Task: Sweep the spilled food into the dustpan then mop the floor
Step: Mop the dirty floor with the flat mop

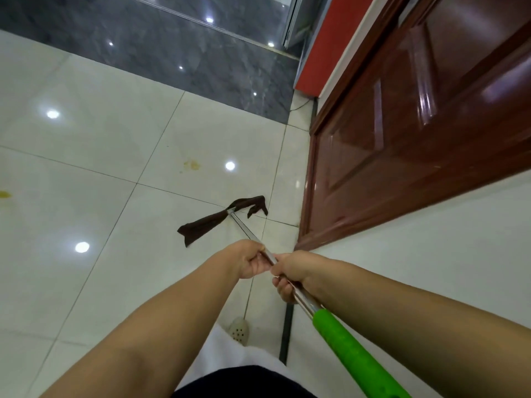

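Both hands hold the mop (249,231) by its metal pole. The left hand (249,261) sits lower on the pole, nearer the mop head, with its fingers curled around the shaft and the thumb on top. The right hand (290,275) grips the same pole just behind the left, almost touching it, its fingers wrapped under the shaft. Behind the right hand the pole runs into a green grip (353,357) that reaches toward the person's body.

The mop's dark brown cloth strips (201,226) lie spread flat on the white tiled floor (86,168), ahead of the hands. One bunch trails to the left of the pole's end and another curls to its right, close to the foot of the wooden door (402,139). The door stands to the right of the mop, its lower edge near the cloth but not touching it.

Beyond the mop head, a yellowish stain (192,165) marks the tile, apart from the cloth. A second yellow spot (4,194) shows far to the left of the mop, at the edge of view. Farther past the mop the white tile gives way to dark grey stone flooring (172,47). Behind the hands, a pale perforated shoe (240,330) rests on the floor.
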Demonstrator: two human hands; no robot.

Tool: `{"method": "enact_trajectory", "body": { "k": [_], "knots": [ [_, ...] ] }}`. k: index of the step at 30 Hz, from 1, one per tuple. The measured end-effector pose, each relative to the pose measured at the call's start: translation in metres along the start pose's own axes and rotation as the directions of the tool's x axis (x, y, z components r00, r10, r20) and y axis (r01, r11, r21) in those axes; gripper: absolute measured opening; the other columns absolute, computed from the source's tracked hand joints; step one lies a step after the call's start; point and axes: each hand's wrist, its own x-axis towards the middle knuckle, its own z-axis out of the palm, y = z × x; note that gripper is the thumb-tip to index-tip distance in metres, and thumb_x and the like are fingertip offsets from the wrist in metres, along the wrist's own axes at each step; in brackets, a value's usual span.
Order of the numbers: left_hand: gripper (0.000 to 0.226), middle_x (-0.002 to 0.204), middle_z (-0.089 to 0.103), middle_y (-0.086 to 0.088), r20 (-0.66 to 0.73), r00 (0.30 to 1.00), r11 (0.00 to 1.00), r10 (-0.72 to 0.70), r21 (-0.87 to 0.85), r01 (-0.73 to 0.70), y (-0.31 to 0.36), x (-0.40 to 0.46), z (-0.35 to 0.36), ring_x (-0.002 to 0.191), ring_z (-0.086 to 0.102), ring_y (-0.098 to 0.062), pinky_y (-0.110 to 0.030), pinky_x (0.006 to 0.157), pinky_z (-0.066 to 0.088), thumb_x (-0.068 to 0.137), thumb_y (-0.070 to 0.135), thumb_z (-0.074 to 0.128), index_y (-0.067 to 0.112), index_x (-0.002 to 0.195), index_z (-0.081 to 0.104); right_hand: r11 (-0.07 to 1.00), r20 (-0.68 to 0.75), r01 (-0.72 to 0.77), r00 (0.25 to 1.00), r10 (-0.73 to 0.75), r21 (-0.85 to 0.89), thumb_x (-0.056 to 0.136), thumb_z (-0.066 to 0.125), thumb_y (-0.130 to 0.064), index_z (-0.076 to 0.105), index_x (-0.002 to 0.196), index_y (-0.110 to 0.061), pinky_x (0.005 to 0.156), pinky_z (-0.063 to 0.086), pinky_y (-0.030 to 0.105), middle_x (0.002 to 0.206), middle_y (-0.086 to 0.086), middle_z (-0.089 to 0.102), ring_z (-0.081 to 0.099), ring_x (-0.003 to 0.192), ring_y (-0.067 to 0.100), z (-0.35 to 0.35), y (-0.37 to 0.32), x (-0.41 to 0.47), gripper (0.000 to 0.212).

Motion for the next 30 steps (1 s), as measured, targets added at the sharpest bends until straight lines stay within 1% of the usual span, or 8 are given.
{"method": "enact_trajectory", "body": {
  "k": [5, 8, 15, 17, 20, 22, 25, 30],
  "knots": [
    [0.035, 0.029, 0.048, -0.009, 0.041, 0.999, 0.999, 0.021, -0.034, -0.020, -0.020, -0.005, 0.030, 0.020, 0.048, -0.011, -0.012, 0.065, 0.044, 0.102, 0.006, 0.033, 0.000, 0.068, 0.042, 1.000, -0.004, -0.017, 1.000, 0.017, -0.013, 0.099, 0.033, -0.005, 0.048, 0.112, -0.023, 0.028, 0.026, 0.007, 0.061, 0.003, 0.036, 0.030, 0.020, 0.005, -0.028, 0.011, -0.015, 0.026],
    [0.036, 0.029, 0.048, -0.010, 0.053, 0.998, 0.997, 0.029, -0.070, -0.025, -0.022, -0.008, 0.041, 0.024, 0.050, -0.013, -0.012, 0.049, 0.048, 0.102, 0.004, 0.032, 0.000, 0.067, 0.042, 0.998, -0.016, 0.022, 1.000, -0.023, -0.054, 0.099, 0.034, -0.004, 0.046, 0.103, -0.022, 0.028, 0.026, 0.006, 0.060, 0.003, 0.035, 0.031, 0.019, 0.005, -0.039, 0.013, -0.024, 0.022],
    [0.032, 0.035, 0.054, -0.011, 0.151, 0.983, 0.981, 0.104, -0.178, -0.076, -0.025, -0.020, 0.057, 0.032, 0.059, -0.016, -0.034, 0.093, 0.041, 0.102, 0.008, 0.034, -0.001, 0.073, 0.043, 0.986, 0.035, 0.036, 0.999, -0.030, -0.164, 0.101, 0.035, -0.008, 0.039, 0.080, -0.014, 0.027, 0.025, 0.007, 0.060, 0.002, 0.033, 0.030, 0.019, 0.003, -0.060, 0.005, -0.048, 0.023],
    [0.031, 0.039, 0.057, -0.013, 0.173, 0.978, 0.973, 0.115, -0.217, -0.076, -0.029, -0.015, 0.058, 0.039, 0.062, -0.019, -0.033, 0.089, 0.047, 0.102, 0.009, 0.035, -0.002, 0.074, 0.045, 0.979, 0.042, 0.031, 0.999, -0.023, -0.203, 0.101, 0.034, -0.008, 0.040, 0.080, -0.014, 0.026, 0.026, 0.007, 0.060, 0.001, 0.033, 0.031, 0.019, 0.003, -0.067, 0.004, -0.050, 0.023],
    [0.030, 0.048, 0.063, -0.016, 0.209, 0.974, 0.966, 0.085, -0.257, -0.029, -0.040, -0.007, 0.059, 0.043, 0.066, -0.021, -0.027, 0.051, 0.058, 0.101, 0.007, 0.036, -0.002, 0.076, 0.047, 0.965, 0.033, -0.011, 0.999, 0.020, -0.261, 0.101, 0.034, -0.009, 0.043, 0.085, -0.011, 0.026, 0.027, 0.008, 0.060, 0.002, 0.035, 0.031, 0.020, 0.004, -0.072, 0.007, -0.047, 0.019],
    [0.028, 0.047, 0.061, -0.017, 0.210, 0.975, 0.958, 0.069, -0.286, -0.006, -0.045, 0.000, 0.059, 0.038, 0.063, -0.020, -0.025, 0.037, 0.052, 0.101, 0.003, 0.034, -0.002, 0.076, 0.046, 0.963, 0.026, -0.018, 0.999, 0.026, -0.267, 0.101, 0.033, -0.009, 0.050, 0.110, -0.013, 0.026, 0.027, 0.007, 0.059, 0.002, 0.035, 0.032, 0.020, 0.004, -0.072, 0.013, -0.040, 0.019],
    [0.021, 0.061, 0.062, -0.023, 0.214, 0.976, 0.933, 0.049, -0.358, 0.032, -0.048, 0.017, 0.060, 0.038, 0.062, -0.023, -0.024, 0.036, 0.050, 0.098, -0.003, 0.033, -0.007, 0.083, 0.047, 0.965, -0.025, 0.033, 0.999, -0.041, -0.259, 0.100, 0.033, -0.009, 0.039, 0.141, -0.033, 0.029, 0.028, 0.009, 0.058, 0.002, 0.037, 0.032, 0.023, 0.004, -0.074, 0.023, -0.025, 0.048],
    [0.022, 0.076, 0.048, -0.014, 0.170, 0.985, 0.833, -0.015, -0.544, 0.107, -0.048, 0.064, 0.073, 0.061, 0.049, -0.016, -0.025, 0.049, 0.053, 0.102, 0.017, 0.037, -0.002, 0.094, 0.046, 0.948, -0.023, 0.076, 0.996, -0.087, -0.309, 0.101, 0.033, -0.011, 0.038, 0.141, -0.033, 0.030, 0.031, 0.011, 0.057, 0.001, 0.034, 0.031, 0.033, 0.004, -0.086, 0.021, -0.023, 0.045]
  ]
}}
